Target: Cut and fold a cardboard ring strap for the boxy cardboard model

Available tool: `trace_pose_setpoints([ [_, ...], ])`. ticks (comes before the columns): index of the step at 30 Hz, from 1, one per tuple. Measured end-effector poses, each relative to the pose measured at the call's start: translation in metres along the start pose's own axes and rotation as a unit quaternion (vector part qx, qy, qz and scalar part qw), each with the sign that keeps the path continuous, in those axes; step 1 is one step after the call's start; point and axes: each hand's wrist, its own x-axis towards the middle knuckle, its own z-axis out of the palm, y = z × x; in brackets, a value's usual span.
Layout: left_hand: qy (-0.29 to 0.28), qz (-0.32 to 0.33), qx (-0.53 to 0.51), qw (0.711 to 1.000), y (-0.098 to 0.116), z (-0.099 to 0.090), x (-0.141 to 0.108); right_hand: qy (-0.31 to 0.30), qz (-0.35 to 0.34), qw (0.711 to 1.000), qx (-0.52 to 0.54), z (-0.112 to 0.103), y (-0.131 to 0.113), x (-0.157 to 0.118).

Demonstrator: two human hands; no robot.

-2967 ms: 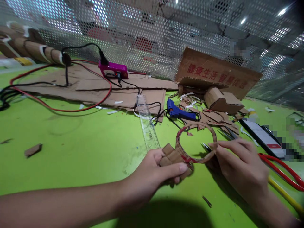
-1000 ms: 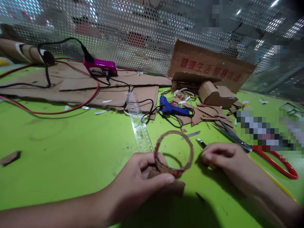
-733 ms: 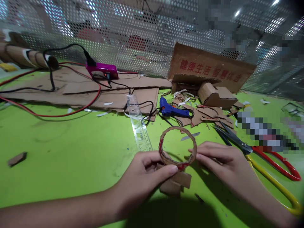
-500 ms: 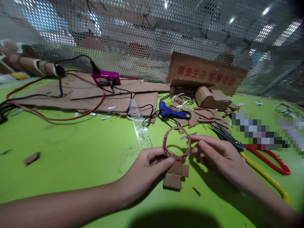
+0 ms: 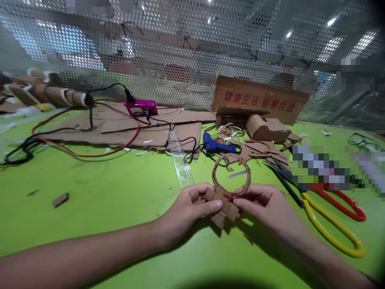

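Observation:
A cardboard ring point(image 5: 247, 168) with red marks stands upright on a small folded cardboard base point(image 5: 230, 209). My left hand point(image 5: 198, 206) is closed on the base from the left, its thumb lying on the front. From the right, my right hand point(image 5: 258, 202) pinches the piece where ring and base join, thumb in front; its other fingers are partly hidden behind. Just behind the ring lie a thin grey blade point(image 5: 237, 175) and a blue glue gun point(image 5: 218, 144). A clear ruler point(image 5: 179, 158) lies to the left of it.
Large scissors point(image 5: 331, 237) with red and yellow handles lie at the right. A magenta power adapter point(image 5: 140, 107) with cables rests on cardboard sheets point(image 5: 117, 130) at the back left. Cardboard scraps, a lettered board point(image 5: 258, 96) and a perforated metal screen point(image 5: 180, 60) are behind.
My right hand has closed on the ring-and-base piece, which has tilted and risen slightly. The view has shifted a little.

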Motion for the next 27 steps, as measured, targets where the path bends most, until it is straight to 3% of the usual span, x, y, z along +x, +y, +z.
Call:
trace_pose_setpoints([
  [11, -0.015, -0.008, 0.026, 1.000, -0.001, -0.003, 0.001, 0.020, -0.031, 0.998, -0.058, 0.006, -0.004, -0.004],
  [27, 0.038, -0.028, 0.059, 0.997, 0.001, 0.002, -0.002, 0.010, -0.086, 0.986, -0.141, 0.011, 0.008, -0.010],
])
